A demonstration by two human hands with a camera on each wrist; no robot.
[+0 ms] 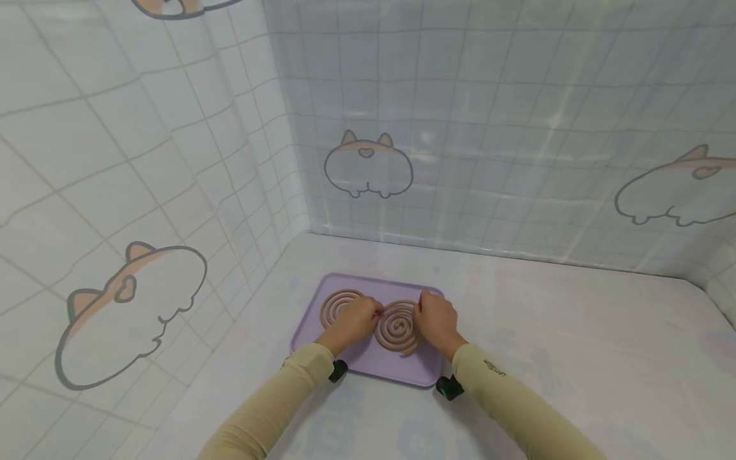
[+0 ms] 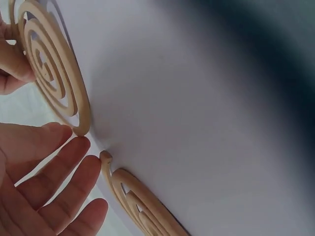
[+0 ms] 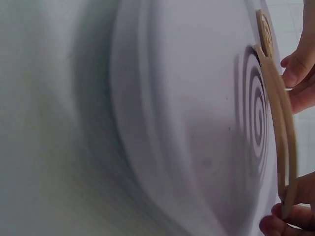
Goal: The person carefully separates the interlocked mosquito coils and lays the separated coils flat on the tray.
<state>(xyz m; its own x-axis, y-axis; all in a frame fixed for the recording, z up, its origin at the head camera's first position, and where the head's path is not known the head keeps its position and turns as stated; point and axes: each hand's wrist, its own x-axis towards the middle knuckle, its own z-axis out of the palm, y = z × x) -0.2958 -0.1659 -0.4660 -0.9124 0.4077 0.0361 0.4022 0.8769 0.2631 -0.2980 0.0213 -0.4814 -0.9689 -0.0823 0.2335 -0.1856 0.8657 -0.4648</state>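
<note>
A brown mosquito coil (image 1: 397, 327) is held a little above a purple tray (image 1: 385, 369), tilted, its dark spiral shadow on the tray in the right wrist view. My left hand (image 1: 355, 318) pinches its left edge between thumb and forefinger, the other fingers (image 2: 74, 196) spread loosely. On the opposite edge, my right hand (image 1: 437, 319) grips the coil with thumb and fingers. Two strands (image 3: 283, 118) of the held coil stand slightly apart in the right wrist view. Another mosquito coil (image 1: 330, 308) lies flat on the tray's left side, partly hidden by my left hand.
The tray rests on a pale table surface (image 1: 546, 332). White grid-patterned sheeting (image 1: 489, 140) with cartoon animals rises behind and at the left. Dark devices (image 1: 450, 387) sit under both wrists near the tray's front edge.
</note>
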